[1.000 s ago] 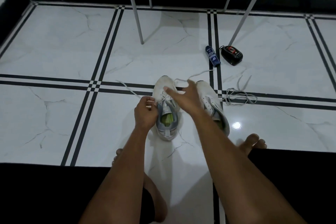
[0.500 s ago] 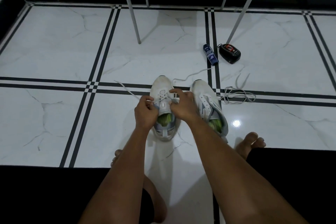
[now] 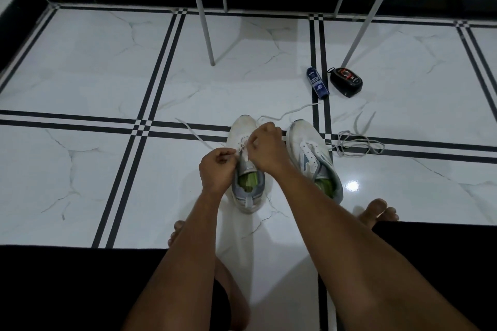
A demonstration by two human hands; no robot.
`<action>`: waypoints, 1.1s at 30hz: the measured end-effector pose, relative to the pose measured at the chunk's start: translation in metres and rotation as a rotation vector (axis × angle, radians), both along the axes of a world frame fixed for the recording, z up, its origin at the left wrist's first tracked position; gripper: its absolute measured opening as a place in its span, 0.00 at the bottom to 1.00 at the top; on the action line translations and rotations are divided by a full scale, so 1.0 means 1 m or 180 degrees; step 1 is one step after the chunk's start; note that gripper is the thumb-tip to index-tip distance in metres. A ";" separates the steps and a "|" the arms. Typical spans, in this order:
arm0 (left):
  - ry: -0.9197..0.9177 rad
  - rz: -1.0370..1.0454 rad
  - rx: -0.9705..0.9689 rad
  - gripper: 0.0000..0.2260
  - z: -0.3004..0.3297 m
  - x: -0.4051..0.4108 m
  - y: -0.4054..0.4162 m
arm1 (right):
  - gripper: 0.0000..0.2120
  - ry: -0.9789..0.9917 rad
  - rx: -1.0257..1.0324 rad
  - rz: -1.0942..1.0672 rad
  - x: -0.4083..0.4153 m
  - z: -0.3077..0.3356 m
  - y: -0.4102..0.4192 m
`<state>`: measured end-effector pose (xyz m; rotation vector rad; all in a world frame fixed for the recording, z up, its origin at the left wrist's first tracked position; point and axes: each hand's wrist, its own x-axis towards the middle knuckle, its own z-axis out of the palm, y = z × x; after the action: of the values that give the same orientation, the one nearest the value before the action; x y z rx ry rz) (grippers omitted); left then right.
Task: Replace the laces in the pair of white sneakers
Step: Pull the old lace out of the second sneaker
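In the middle of the frame, the left sneaker [image 3: 246, 169] has a white lace [image 3: 242, 146] part way through its holes. The left hand [image 3: 216, 166] and right hand [image 3: 266, 144] both pinch it with curled fingers. The right sneaker [image 3: 312, 154] has bare holes, so it looks not yet done. A loose lace [image 3: 357, 142] lies right of it on the floor [image 3: 94, 75]. Each shoe holds a green insole [image 3: 248, 179].

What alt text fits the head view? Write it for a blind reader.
Both hands, left and right, pinch a white lace over the left sneaker on a tiled floor. The right sneaker stands unlaced, with a loose lace beside it.
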<state>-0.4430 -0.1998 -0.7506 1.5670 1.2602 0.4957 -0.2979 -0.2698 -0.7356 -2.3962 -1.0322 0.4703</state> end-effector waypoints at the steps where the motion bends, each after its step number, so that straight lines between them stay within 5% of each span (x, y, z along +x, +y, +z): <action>1: -0.0028 0.0101 -0.0130 0.06 0.000 -0.001 0.001 | 0.11 0.0337 0.0116 -0.0521 0.003 0.000 -0.001; 4: -0.0181 0.0283 -0.0558 0.10 0.001 -0.001 0.003 | 0.14 0.0702 0.0333 -0.1168 0.006 0.005 -0.007; 7: -0.0264 0.0299 -0.0732 0.10 -0.004 -0.003 0.007 | 0.20 0.0744 0.0402 -0.0450 0.003 0.008 -0.013; 14: -0.0154 0.0253 -0.0593 0.05 -0.009 -0.004 0.005 | 0.07 -0.0634 -0.0085 0.0671 -0.011 -0.007 -0.008; 16: -0.0106 0.0310 -0.0485 0.05 -0.009 -0.005 0.003 | 0.04 -0.0081 0.0375 0.0196 -0.011 -0.003 -0.003; 19: -0.0155 0.0379 -0.0564 0.06 -0.004 -0.005 0.002 | 0.08 0.1866 0.1600 -0.2042 0.001 0.026 0.011; 21: -0.0168 0.0379 -0.0596 0.06 -0.004 -0.003 0.002 | 0.05 0.1750 0.1692 -0.2618 0.013 0.037 0.012; 24: -0.0143 0.0373 -0.0533 0.05 -0.005 -0.002 0.001 | 0.14 0.0458 0.0797 -0.0928 0.010 0.028 0.003; 27: -0.0087 0.0346 -0.0491 0.05 -0.005 -0.002 0.001 | 0.12 -0.0426 -0.0175 0.0414 -0.007 0.009 -0.002; 30: -0.0068 0.0324 -0.0449 0.06 -0.005 -0.001 0.000 | 0.08 -0.0851 -0.0259 0.0590 -0.016 -0.002 -0.005; 33: -0.0053 0.0274 -0.0423 0.04 -0.006 -0.002 0.001 | 0.04 0.0008 0.0219 0.0210 -0.011 0.004 0.001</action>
<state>-0.4451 -0.1986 -0.7570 1.3998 1.3252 0.4687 -0.3090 -0.2686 -0.7316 -2.3066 -1.1110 0.4534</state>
